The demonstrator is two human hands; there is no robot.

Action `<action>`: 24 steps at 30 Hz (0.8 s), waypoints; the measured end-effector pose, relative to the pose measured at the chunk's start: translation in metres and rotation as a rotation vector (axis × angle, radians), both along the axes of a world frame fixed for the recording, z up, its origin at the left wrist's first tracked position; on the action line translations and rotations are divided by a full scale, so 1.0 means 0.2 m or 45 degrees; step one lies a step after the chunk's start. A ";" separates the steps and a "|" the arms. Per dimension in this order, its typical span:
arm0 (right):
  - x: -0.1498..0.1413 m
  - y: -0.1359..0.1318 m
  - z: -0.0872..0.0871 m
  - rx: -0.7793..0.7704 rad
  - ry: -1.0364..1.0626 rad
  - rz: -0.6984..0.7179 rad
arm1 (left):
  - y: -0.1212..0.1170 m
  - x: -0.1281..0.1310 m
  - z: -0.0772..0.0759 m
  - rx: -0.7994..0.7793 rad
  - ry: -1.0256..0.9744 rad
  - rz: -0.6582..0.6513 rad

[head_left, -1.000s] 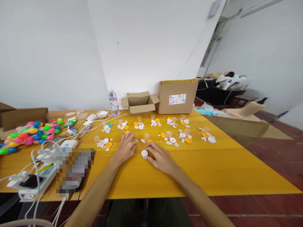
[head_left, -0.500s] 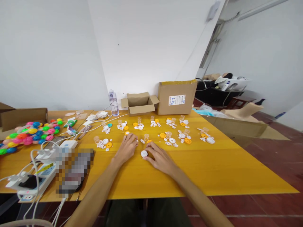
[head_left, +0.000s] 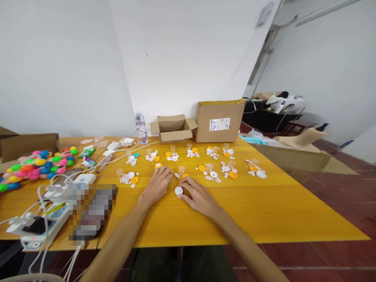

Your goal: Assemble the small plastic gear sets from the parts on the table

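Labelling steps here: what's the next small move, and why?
Probably the left hand bringing the nearby white piece to the white disc: the right hand holds that disc by its edge, and the left is close to the piece.

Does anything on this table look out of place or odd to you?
The teal disc, in the back row's leftmost cluster of parts, looks odd: the others have orange discs instead. No spill shows.

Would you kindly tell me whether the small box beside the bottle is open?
Open: the small box has its side flaps spread outward.
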State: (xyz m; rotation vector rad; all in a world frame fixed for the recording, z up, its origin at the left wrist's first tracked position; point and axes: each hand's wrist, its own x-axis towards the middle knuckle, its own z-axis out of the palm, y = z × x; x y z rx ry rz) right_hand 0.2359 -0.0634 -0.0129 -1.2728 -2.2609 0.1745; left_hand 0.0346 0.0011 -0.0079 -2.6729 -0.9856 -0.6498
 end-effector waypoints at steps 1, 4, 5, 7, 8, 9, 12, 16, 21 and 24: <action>0.00 0.00 0.00 -0.006 -0.002 -0.001 | 0.00 0.00 0.00 -0.004 0.002 0.001; 0.00 0.00 0.01 -0.012 0.000 -0.003 | 0.00 0.00 0.00 -0.017 -0.002 -0.001; 0.00 0.00 0.01 -0.013 0.002 -0.003 | 0.00 0.00 0.00 -0.022 -0.006 -0.003; 0.00 0.00 0.00 -0.015 0.003 -0.006 | 0.00 0.00 0.01 -0.026 -0.012 -0.003; 0.00 0.00 0.00 -0.016 0.001 -0.007 | 0.00 0.00 0.00 -0.026 -0.012 -0.003; 0.00 0.00 0.00 -0.015 0.000 -0.008 | 0.00 0.00 0.00 -0.025 -0.011 -0.002; 0.00 0.00 0.00 0.004 0.002 -0.002 | 0.00 0.00 0.00 -0.024 -0.010 0.002; 0.00 0.00 0.01 0.032 0.001 0.003 | 0.00 0.00 0.00 -0.035 -0.023 -0.007; 0.00 0.00 0.01 0.069 0.012 0.014 | -0.01 -0.01 0.01 -0.023 -0.034 -0.011; 0.00 0.00 0.00 0.066 0.007 0.015 | -0.01 -0.01 0.01 -0.037 -0.049 -0.013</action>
